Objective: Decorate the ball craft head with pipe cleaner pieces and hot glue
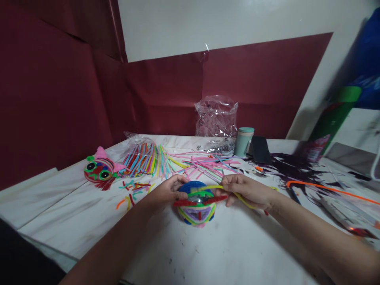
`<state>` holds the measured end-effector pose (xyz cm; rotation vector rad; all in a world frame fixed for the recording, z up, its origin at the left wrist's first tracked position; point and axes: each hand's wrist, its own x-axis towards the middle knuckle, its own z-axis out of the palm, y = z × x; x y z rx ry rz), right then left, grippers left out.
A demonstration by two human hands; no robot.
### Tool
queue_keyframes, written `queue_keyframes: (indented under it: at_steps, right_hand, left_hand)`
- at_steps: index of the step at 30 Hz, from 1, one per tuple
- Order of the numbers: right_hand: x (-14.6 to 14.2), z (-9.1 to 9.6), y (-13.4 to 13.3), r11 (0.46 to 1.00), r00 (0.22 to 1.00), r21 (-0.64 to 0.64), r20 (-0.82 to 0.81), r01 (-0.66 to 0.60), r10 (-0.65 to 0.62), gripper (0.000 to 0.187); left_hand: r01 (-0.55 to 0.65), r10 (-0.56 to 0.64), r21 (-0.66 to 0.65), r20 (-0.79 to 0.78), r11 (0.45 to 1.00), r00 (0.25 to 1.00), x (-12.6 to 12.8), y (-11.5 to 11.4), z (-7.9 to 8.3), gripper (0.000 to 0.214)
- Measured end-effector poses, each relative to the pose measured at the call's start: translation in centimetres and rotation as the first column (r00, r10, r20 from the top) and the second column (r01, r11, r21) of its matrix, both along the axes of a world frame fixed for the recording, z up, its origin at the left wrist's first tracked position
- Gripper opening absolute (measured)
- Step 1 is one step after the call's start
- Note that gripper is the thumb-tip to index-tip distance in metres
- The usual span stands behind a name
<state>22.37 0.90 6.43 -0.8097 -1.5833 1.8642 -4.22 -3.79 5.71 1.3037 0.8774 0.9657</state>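
Centre of the desk (225,253), and here is the fuzzy round craft piece (199,214), wrapped in bands of blue, green, purple and yellow, a dark glossy patch seen inside the green ring. Its left side is clamped by the left hand (170,192), thumb laid along the rim, fingers curled behind, though the exact hold of those fingers cannot be told. Across to the right hand (245,190): there the grip is closed, thumb against fingers, and a yellow pipe cleaner (212,187) is pinched in it, one end laid over the top of the piece, the other led out under the palm. Red fuzzy strips (218,199) are seen jutting from both sides of the piece, the right one reaching close to the right hand's fingers. Off to the left, a red craft face (99,171) with two big round eyes is seen lying on its own, and just beside it a bundle of coloured pipe cleaners (145,160) is partly covered by clear plastic. Short cut pieces (133,194) are scattered in front. Behind the hands, loose pink strips (204,164) are spread out, backed by a clear plastic bag (216,118), a mint-green lidded cup (244,142) and a dark phone (260,150).
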Motion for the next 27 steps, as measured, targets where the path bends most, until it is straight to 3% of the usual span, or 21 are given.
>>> queue_keyframes:
  at_steps: [5,18,27]
  right_hand:
    - [0.3,-0.2,0.2,1.0,0.998,-0.03,-0.065,0.004,-0.006,0.029]
    - [0.0,-0.2,-0.1,1.0,0.999,-0.007,-0.036,0.019,-0.019,0.029]
    - [0.2,-0.4,-0.1,0.996,1.0,0.085,0.002,0.015,-0.015,0.029]
  left_hand:
    - [0.008,-0.008,0.025,-0.007,1.0,1.0,-0.1,0.0,0.0,0.052]
    - [0.012,-0.008,0.119,-0.035,0.993,0.999,0.0,0.1,-0.7,0.044]
    - [0.047,-0.039,0.135,-0.056,0.99,0.998,-0.1,0.6,-1.6,0.064]
